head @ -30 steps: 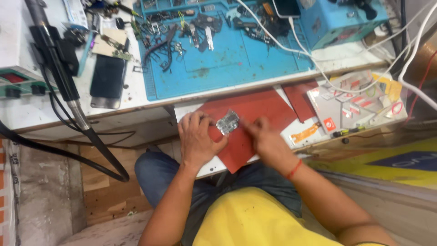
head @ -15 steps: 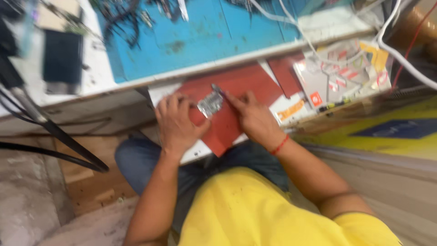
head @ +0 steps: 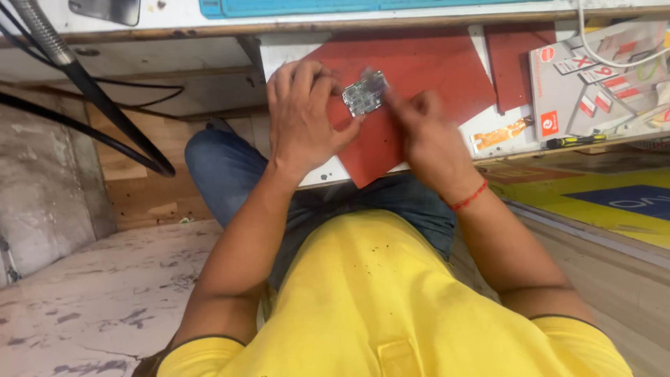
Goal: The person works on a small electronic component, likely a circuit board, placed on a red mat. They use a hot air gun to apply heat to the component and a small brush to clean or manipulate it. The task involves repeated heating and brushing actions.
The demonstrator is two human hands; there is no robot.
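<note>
the left hand (head: 303, 115) is pinching a small circuit board (head: 364, 92) by its edge over the red mat (head: 419, 70), near the bench's front edge. the right hand (head: 426, 136) is blurring; its fingers cannot be made out. the board is looking light, stiff, fragile: edges are probably the safest hold.

A small circuit board (head: 364, 93) is held over the near edge of the counter (head: 279, 52), above a mat (head: 419, 77) that overhangs that edge. The board is flanked by the left hand (head: 303, 112) on its left and the right hand (head: 426, 136) on its right. A second mat (head: 516, 63) is laid further right, and beside it, toward the counter's right end, a flat pack (head: 593, 87) with a cable (head: 600, 59) across it. A screwdriver (head: 576, 142) is laid at the near edge, in front of the pack.
</note>
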